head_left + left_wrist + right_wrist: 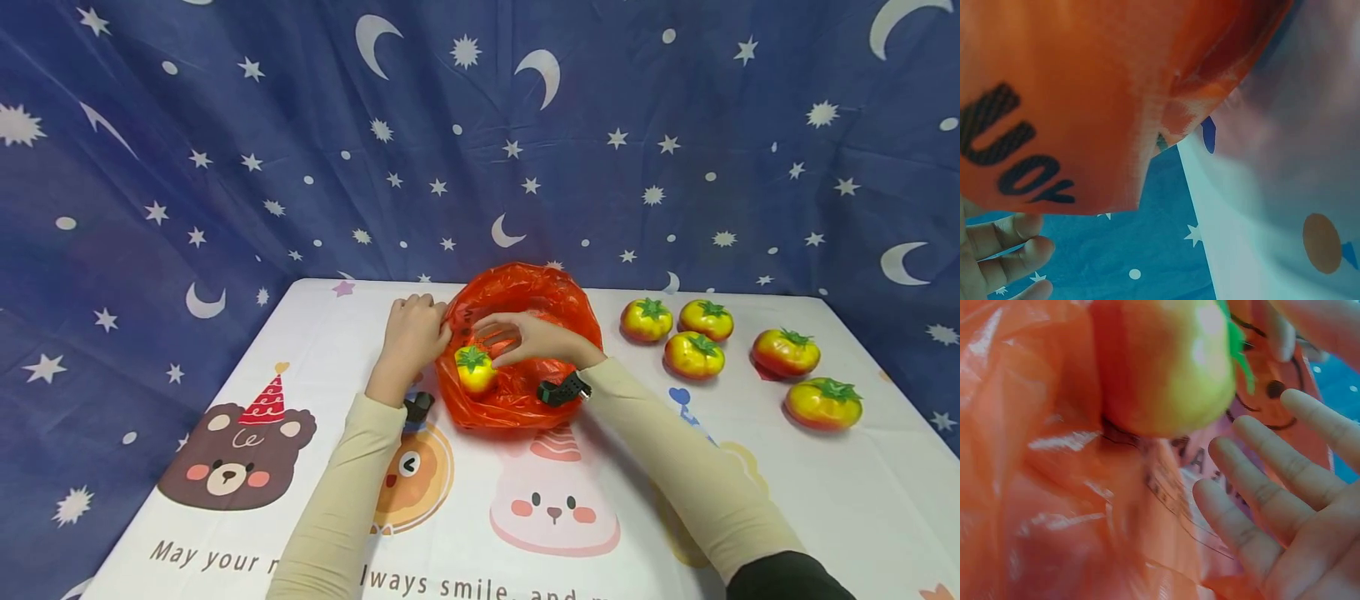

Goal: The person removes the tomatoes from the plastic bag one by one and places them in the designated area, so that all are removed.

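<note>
A red plastic bag [480, 417] stands with its mouth spread wide in the middle of the table. At its left rim, my left hand [414, 333] grips the plastic; the left wrist view shows some of its fingers [1019, 253] below the bag's printed edge. My right hand [536, 340] is inside the bag mouth, beside a shiny yellow-red persimmon [475, 372] with a green leafy top. In the right wrist view, four fingers [1266, 494] are spread and apart from the persimmon; the thumb's contact with it is unclear.
Several more persimmons [694, 356] sit on the right side of the table. The white tablecloth [300, 533] carries printed animal faces and lettering. A dark blue curtain [420, 208] with stars and moons hangs behind the table.
</note>
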{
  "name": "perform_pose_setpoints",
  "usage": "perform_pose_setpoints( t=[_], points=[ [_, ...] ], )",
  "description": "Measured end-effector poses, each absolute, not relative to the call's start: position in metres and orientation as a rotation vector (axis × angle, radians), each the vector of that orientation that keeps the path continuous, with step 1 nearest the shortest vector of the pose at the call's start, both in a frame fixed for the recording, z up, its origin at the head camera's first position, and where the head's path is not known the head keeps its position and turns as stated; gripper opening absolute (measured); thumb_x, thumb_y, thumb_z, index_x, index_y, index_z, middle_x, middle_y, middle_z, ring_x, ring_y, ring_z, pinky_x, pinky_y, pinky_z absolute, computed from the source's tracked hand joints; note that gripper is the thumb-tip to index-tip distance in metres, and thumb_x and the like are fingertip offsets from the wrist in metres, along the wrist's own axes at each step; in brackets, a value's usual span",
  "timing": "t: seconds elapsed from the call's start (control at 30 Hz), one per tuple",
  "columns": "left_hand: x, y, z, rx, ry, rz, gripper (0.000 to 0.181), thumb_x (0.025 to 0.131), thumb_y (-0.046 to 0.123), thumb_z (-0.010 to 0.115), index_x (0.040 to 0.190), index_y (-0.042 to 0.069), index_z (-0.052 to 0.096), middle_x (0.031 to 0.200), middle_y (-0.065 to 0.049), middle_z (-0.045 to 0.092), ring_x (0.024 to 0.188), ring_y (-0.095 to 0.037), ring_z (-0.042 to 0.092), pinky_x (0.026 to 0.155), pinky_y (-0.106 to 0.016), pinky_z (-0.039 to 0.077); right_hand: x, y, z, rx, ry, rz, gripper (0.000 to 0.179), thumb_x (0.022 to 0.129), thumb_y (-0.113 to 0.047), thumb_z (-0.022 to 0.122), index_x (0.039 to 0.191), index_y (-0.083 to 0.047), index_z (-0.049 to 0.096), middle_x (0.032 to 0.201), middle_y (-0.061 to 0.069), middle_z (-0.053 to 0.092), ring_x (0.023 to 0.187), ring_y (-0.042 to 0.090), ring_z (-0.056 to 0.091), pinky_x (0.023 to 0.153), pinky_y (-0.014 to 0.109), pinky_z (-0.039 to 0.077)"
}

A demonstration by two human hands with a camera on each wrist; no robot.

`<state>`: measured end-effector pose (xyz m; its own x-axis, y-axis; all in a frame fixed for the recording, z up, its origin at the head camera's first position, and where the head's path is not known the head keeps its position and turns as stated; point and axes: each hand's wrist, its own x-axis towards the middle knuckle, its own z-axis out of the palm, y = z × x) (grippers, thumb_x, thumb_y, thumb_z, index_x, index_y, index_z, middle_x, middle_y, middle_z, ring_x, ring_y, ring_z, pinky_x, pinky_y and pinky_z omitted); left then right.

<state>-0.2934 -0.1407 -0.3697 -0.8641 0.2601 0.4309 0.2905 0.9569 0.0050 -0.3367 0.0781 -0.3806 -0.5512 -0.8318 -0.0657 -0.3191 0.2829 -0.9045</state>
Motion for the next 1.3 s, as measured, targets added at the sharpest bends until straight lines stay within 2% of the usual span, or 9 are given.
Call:
perform_pose_setpoints(
  t=[0.27,0.5,0.83,1.13,1.3],
  points=[
    [-0.294,-0.14,-0.37,-0.396,-2.671,-0.091,0.015,0.084,0.019,0.061,0.084,0.004,0.067,0.079,-0.013,0.063,0.078,-0.03,0.06,0.077,-0.044,0.046,-0.334,0.067,-0.395,-0.997,2.091,-1.114,0.073,0.078,-0.015,0.074,0.141,-0.005,0.037,0.141,0.013,0.045,0.131,0.03,0.043,0.105,0.042,0.041],
    [-0.293,-0.141,-0.371,-0.402,-2.656,-0.106,0.015,0.084,0.018,0.06,0.082,0.004,0.066,0.079,-0.013,0.063,0.077,-0.03,0.059,0.076,-0.045,0.046,-0.332,0.065,-0.402,-1.034,2.203,-1.005,0.075,0.075,-0.022,0.077,0.14,-0.01,0.04,0.14,0.01,0.046,0.13,0.028,0.044,0.101,0.037,0.045],
    [-0.292,-0.14,-0.371,-0.413,-2.627,-0.109,0.014,0.082,0.016,0.061,0.08,0.004,0.066,0.076,-0.012,0.062,0.075,-0.03,0.059,0.073,-0.045,0.046,-0.334,0.068,-0.406,-1.071,2.216,-1.052,0.073,0.076,-0.02,0.077,0.138,-0.009,0.043,0.137,0.009,0.049,0.127,0.026,0.047,0.099,0.036,0.047],
    [-0.292,-0.141,-0.372,-0.41,-2.623,-0.108,0.014,0.083,0.017,0.061,0.08,0.004,0.066,0.076,-0.012,0.062,0.076,-0.03,0.059,0.073,-0.044,0.045,-0.339,0.076,-0.407,-0.97,2.037,-1.192,0.071,0.08,-0.008,0.071,0.141,-0.002,0.035,0.143,0.017,0.044,0.133,0.033,0.042,0.107,0.042,0.039],
    [-0.293,-0.141,-0.371,-0.412,-2.621,-0.113,0.014,0.082,0.017,0.061,0.08,0.004,0.066,0.077,-0.013,0.063,0.077,-0.03,0.059,0.074,-0.045,0.045,-0.342,0.077,-0.406,-0.972,2.009,-1.211,0.064,0.081,-0.007,0.07,0.138,-0.002,0.04,0.142,0.017,0.045,0.134,0.032,0.041,0.108,0.042,0.037]
  ],
)
